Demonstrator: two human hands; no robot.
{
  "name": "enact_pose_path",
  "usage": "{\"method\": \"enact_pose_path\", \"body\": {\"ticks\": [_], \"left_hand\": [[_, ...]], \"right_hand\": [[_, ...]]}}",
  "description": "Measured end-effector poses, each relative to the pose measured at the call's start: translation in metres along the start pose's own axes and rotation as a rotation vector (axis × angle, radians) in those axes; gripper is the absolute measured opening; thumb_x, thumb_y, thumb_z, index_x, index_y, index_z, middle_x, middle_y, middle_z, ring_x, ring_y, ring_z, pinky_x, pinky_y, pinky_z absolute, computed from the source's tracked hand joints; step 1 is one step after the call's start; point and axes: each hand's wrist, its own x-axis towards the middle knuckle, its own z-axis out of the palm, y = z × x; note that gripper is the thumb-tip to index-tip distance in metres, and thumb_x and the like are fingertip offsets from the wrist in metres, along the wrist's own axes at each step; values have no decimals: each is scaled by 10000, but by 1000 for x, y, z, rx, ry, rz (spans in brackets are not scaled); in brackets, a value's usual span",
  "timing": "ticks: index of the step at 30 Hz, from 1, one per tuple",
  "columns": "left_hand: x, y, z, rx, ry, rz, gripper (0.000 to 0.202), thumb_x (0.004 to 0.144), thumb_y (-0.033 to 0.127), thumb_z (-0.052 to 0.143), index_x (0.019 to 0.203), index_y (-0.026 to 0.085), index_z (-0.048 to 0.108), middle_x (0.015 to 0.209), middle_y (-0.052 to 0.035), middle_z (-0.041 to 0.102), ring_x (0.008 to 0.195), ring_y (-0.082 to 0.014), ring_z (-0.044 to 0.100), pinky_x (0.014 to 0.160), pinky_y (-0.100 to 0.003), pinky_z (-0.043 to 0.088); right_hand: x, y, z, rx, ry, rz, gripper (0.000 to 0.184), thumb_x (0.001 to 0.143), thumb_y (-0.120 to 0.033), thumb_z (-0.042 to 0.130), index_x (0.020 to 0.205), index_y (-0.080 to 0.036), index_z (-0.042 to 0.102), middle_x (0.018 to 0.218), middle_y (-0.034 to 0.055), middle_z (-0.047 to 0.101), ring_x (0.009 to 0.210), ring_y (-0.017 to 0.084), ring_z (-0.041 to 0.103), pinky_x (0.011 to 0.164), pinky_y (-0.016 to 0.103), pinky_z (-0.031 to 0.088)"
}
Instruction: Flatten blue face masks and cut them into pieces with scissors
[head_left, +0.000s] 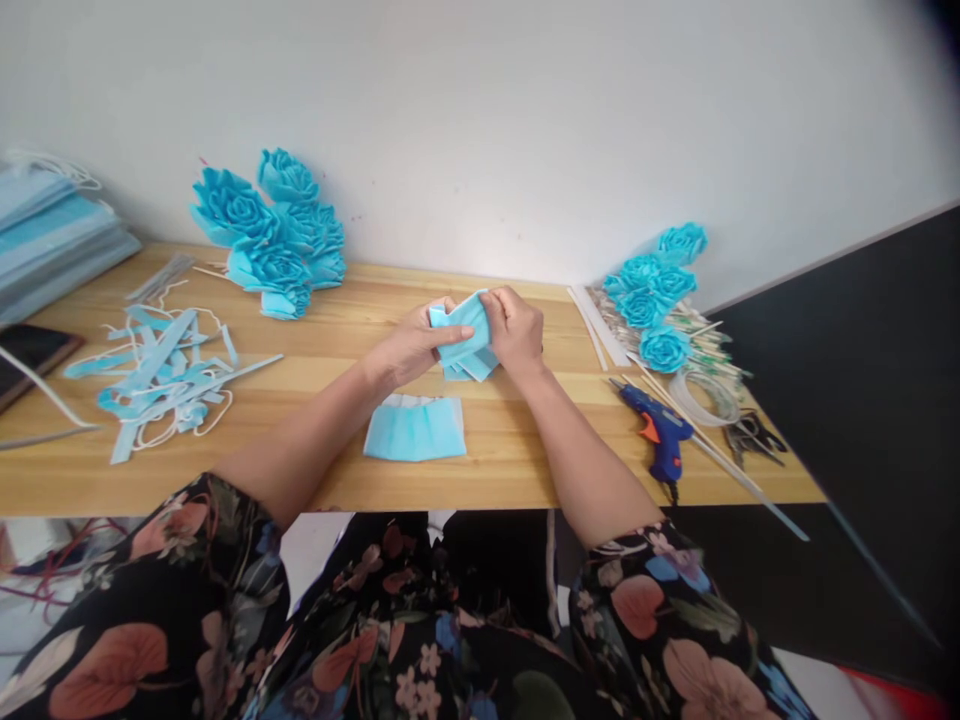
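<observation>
Between my hands is a light-blue piece of face-mask fabric (466, 345), raised a little over the table. My left hand (409, 348) is closed on its left side, the thumb lying across the front. At the top right corner my right hand (516, 325) pinches the same piece. More blue pieces (459, 371) show just below it, partly covered; whether they touch it I cannot tell. Nearer to me a flat blue fabric rectangle (415, 430) lies on the wooden table (495, 470).
Blue fabric roses (277, 230) stand at the back left, more roses (652, 285) at the right. A blue glue gun (658, 430), a clear tube coil (705, 400) and scissors (754, 437) lie right. Left are cut strips (169, 375), a phone (34, 360) and stacked masks (56, 240).
</observation>
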Motion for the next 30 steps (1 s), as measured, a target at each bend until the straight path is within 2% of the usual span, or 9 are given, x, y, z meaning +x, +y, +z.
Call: {"method": "enact_pose_path", "body": {"ticks": [4, 9, 12, 15, 17, 20, 24, 27, 30], "left_hand": [[9, -7, -15, 111, 195, -21, 416, 574, 288, 886, 778, 178, 540, 634, 37, 584, 525, -95, 538, 501, -228, 426], [17, -10, -32, 223, 308, 28, 329, 627, 318, 847, 775, 160, 601, 714, -10, 657, 590, -110, 573, 560, -240, 458], [18, -4, -34, 344, 465, 186, 223, 725, 315, 776, 777, 167, 616, 709, -4, 643, 648, -116, 583, 649, -248, 479], [14, 5, -29, 545, 568, 402, 180, 798, 321, 713, 890, 174, 665, 875, -36, 690, 865, -162, 630, 805, -269, 484], [10, 12, -23, 696, 520, 497, 218, 814, 353, 700, 948, 182, 684, 1004, -62, 701, 1020, -205, 618, 897, -293, 467], [6, 15, -14, 865, 371, 556, 252, 802, 381, 713, 976, 200, 704, 1121, -81, 696, 1159, -246, 573, 1017, -343, 415], [5, 11, -10, 922, 214, 526, 182, 807, 385, 701, 863, 213, 718, 1003, -70, 715, 1053, -249, 603, 1019, -376, 397], [4, 8, -9, 930, 209, 485, 160, 791, 363, 706, 744, 212, 682, 855, -54, 684, 927, -232, 599, 958, -363, 418], [1, 12, -6, 917, 221, 482, 163, 745, 317, 740, 695, 204, 632, 900, -56, 659, 967, -234, 577, 969, -364, 409]], "right_hand": [[4, 9, -4, -33, 92, 66, 487, 974, -578, 359, 772, -211, 607, 613, -21, 544, 575, 122, 444, 602, 264, 299], [8, 10, -12, -34, 154, 65, 471, 971, -566, 385, 725, -209, 569, 594, -29, 501, 580, 115, 405, 604, 263, 296], [9, 9, -15, -40, 185, 60, 491, 970, -580, 375, 709, -208, 563, 582, -28, 493, 570, 112, 391, 591, 264, 287], [8, 6, -15, -66, 171, 35, 500, 974, -579, 365, 731, -208, 594, 581, -23, 515, 562, 111, 405, 586, 266, 280], [6, 3, -13, -87, 125, -12, 500, 981, -569, 358, 766, -207, 626, 591, -17, 546, 563, 111, 431, 590, 268, 284], [3, -5, -9, -118, 43, -123, 504, 989, -557, 350, 824, -203, 669, 623, 3, 603, 579, 116, 484, 605, 274, 298], [0, -13, -8, -154, -23, -215, 507, 991, -549, 354, 840, -206, 695, 638, 25, 643, 595, 128, 519, 617, 279, 313], [0, -16, -9, -178, -21, -245, 490, 992, -528, 368, 821, -211, 700, 636, 29, 653, 594, 132, 524, 617, 284, 318], [0, -17, -10, -180, -17, -269, 478, 995, -509, 379, 811, -213, 706, 649, 33, 667, 597, 133, 532, 624, 290, 326]]}}
